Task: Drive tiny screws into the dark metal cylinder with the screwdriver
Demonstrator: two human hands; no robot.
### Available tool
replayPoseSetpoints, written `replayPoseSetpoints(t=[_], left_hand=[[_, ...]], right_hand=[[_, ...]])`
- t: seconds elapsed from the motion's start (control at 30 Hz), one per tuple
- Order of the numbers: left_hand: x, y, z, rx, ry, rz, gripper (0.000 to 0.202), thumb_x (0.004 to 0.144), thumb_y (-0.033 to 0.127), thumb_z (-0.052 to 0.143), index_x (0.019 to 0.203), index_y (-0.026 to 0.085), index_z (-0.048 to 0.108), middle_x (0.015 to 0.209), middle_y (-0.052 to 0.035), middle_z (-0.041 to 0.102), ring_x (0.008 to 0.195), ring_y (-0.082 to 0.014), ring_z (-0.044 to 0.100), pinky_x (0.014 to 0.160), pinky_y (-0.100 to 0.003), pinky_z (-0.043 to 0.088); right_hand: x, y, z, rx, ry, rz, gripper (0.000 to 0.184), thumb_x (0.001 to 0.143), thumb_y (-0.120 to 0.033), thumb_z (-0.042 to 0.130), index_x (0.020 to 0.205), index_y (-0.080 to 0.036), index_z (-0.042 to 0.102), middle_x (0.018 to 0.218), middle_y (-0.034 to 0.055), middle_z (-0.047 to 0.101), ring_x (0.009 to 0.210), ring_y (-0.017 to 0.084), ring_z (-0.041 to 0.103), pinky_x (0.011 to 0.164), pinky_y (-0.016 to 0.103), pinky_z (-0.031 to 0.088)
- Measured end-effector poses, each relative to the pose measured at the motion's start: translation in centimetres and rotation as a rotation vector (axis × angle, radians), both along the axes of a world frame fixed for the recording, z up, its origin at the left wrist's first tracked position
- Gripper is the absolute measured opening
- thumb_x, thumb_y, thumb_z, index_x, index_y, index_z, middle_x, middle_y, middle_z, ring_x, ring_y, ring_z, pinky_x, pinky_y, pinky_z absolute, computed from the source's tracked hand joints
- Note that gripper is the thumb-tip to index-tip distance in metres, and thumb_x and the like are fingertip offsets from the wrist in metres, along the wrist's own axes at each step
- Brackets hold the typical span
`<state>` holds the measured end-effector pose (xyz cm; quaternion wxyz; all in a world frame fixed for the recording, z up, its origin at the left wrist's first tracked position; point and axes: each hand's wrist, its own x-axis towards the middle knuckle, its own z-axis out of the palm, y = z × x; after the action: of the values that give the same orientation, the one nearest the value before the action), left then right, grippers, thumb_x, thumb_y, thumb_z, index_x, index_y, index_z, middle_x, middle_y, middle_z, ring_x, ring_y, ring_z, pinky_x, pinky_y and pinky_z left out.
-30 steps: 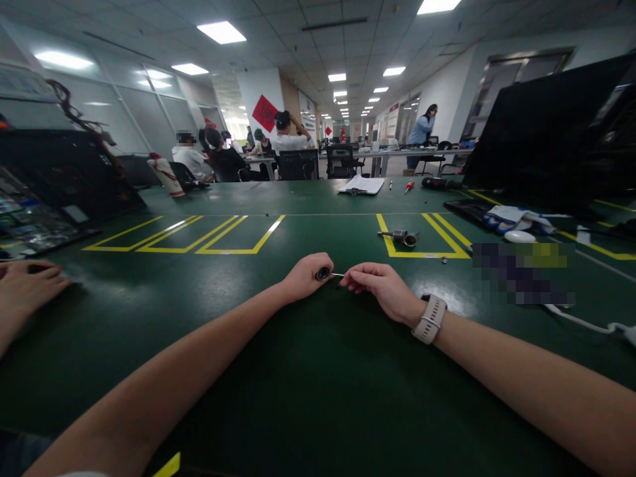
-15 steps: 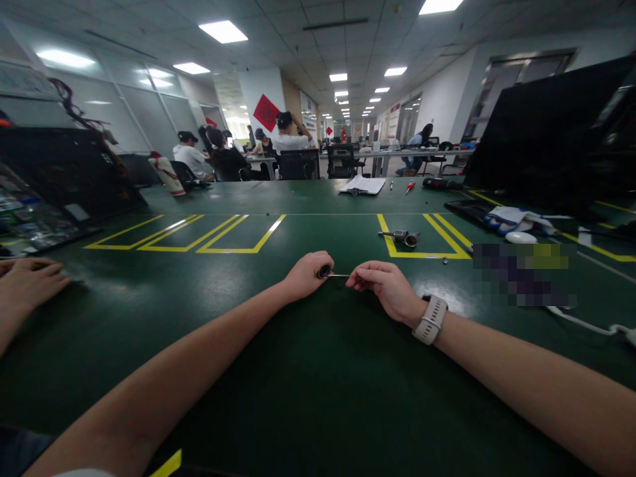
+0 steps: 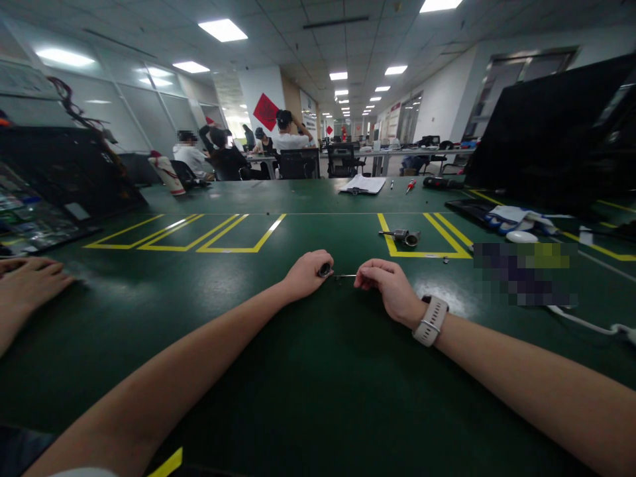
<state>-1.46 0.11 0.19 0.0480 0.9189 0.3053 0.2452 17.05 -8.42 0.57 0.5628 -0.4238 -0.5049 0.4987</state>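
My left hand (image 3: 309,273) is wrapped round a small dark metal part with a round, hollow end (image 3: 324,270); the fingers hide the rest of it. Just to the right, my right hand (image 3: 381,279), with a watch on the wrist, pinches the end of a thin metal rod (image 3: 345,275). The rod lies level across the gap between the hands. Whether its left tip touches the dark part, I cannot tell. Beyond my right hand, a metal piece with a shaft and a ring-like end (image 3: 406,237) lies within yellow tape lines.
A tiny metal piece (image 3: 446,260) lies right of the tape. Farther back are a clipboard with papers (image 3: 365,185), a red screwdriver (image 3: 411,186) and gloves (image 3: 519,218). Another person's hand (image 3: 34,281) rests at the left. A large black screen (image 3: 551,132) stands at the right.
My right hand has shifted slightly right, away from my left hand, and the rod has moved with it. My left hand has stayed nearly still.
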Motion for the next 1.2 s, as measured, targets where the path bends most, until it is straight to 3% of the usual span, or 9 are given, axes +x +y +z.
replayPoseSetpoints(t=[0.27, 0.43, 0.57, 0.77, 1.0, 1.1, 1.2], left_hand=[[0.0, 0.0, 0.0, -0.020, 0.021, 0.102, 0.004, 0.077, 0.020, 0.054, 0.077, 0.017, 0.052, 0.076, -0.0009, 0.053, 0.072, -0.0148, 0.051, 0.065, -0.027, 0.040], [0.0, 0.1, -0.1, -0.023, 0.012, 0.175, 0.007, 0.076, 0.023, 0.056, 0.078, 0.017, 0.053, 0.077, -0.0017, 0.055, 0.072, -0.0160, 0.052, 0.065, -0.028, 0.040], [0.0, 0.2, -0.3, -0.015, -0.001, 0.227, 0.011, 0.076, 0.026, 0.058, 0.077, 0.016, 0.054, 0.077, -0.0018, 0.056, 0.070, -0.0157, 0.052, 0.063, -0.028, 0.040], [0.1, 0.0, 0.0, 0.141, -0.087, 0.381, 0.021, 0.075, 0.035, 0.061, 0.077, 0.015, 0.057, 0.078, -0.0042, 0.058, 0.075, -0.0179, 0.053, 0.068, -0.030, 0.040], [-1.1, 0.1, 0.6, 0.113, -0.246, 0.545, 0.030, 0.076, 0.047, 0.057, 0.084, 0.018, 0.059, 0.082, -0.0046, 0.061, 0.076, -0.0186, 0.056, 0.066, -0.028, 0.041], [-1.9, 0.5, 1.2, 0.088, -0.344, 0.598, 0.031, 0.075, 0.047, 0.058, 0.086, 0.018, 0.060, 0.079, -0.0036, 0.062, 0.073, -0.0181, 0.057, 0.065, -0.028, 0.041], [-2.2, 0.7, 1.9, 0.049, -0.489, 0.643, 0.030, 0.070, 0.044, 0.064, 0.084, 0.017, 0.060, 0.079, -0.0028, 0.062, 0.074, -0.0169, 0.057, 0.067, -0.028, 0.042]], right_hand=[[-0.1, 0.4, -0.5, 0.059, -0.069, -0.136, 0.012, 0.070, -0.028, 0.058, 0.067, -0.017, 0.059, 0.065, 0.0006, 0.059, 0.063, 0.014, 0.051, 0.060, 0.028, 0.039], [0.0, 1.0, -1.3, 0.062, -0.254, -0.187, 0.016, 0.070, -0.028, 0.062, 0.081, -0.017, 0.060, 0.083, 0.0035, 0.062, 0.079, 0.018, 0.056, 0.073, 0.033, 0.043], [-0.1, 1.2, -1.2, 0.082, -0.341, -0.168, 0.019, 0.080, -0.030, 0.051, 0.092, -0.017, 0.058, 0.094, 0.0063, 0.063, 0.089, 0.019, 0.058, 0.081, 0.036, 0.044], [-1.1, 1.4, -0.6, 0.098, -0.758, -0.010, 0.020, 0.086, -0.021, 0.044, 0.104, -0.017, 0.053, 0.107, 0.0094, 0.060, 0.099, 0.020, 0.056, 0.087, 0.039, 0.042], [-3.8, 1.6, 0.1, 0.171, -0.842, 0.184, 0.019, 0.086, -0.020, 0.047, 0.105, -0.017, 0.053, 0.107, 0.0093, 0.061, 0.098, 0.021, 0.058, 0.087, 0.039, 0.044], [-4.0, -0.4, 0.4, 0.350, -0.976, 0.366, 0.019, 0.087, -0.018, 0.047, 0.105, -0.017, 0.053, 0.108, 0.0094, 0.061, 0.096, 0.021, 0.059, 0.090, 0.041, 0.044], [-2.7, -3.3, 0.8, 0.574, -1.061, 0.537, 0.019, 0.088, -0.015, 0.043, 0.105, -0.017, 0.053, 0.118, 0.0097, 0.058, 0.114, 0.020, 0.051, 0.103, 0.039, 0.036]])
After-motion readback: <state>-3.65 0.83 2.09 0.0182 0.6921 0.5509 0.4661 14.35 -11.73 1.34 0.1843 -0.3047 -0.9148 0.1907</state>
